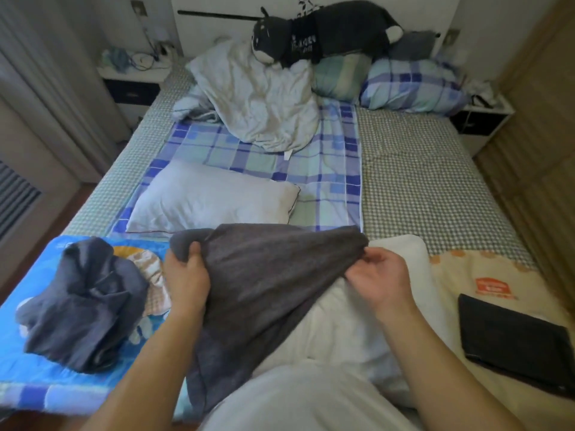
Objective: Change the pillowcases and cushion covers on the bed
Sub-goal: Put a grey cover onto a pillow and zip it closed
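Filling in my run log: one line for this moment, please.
left hand grips grey pillowcase | right hand pinches its corner | white pillow underneath

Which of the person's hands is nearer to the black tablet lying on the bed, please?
Right. The right hand pinches the grey pillowcase just left of the black tablet; the left hand grips its far edge.
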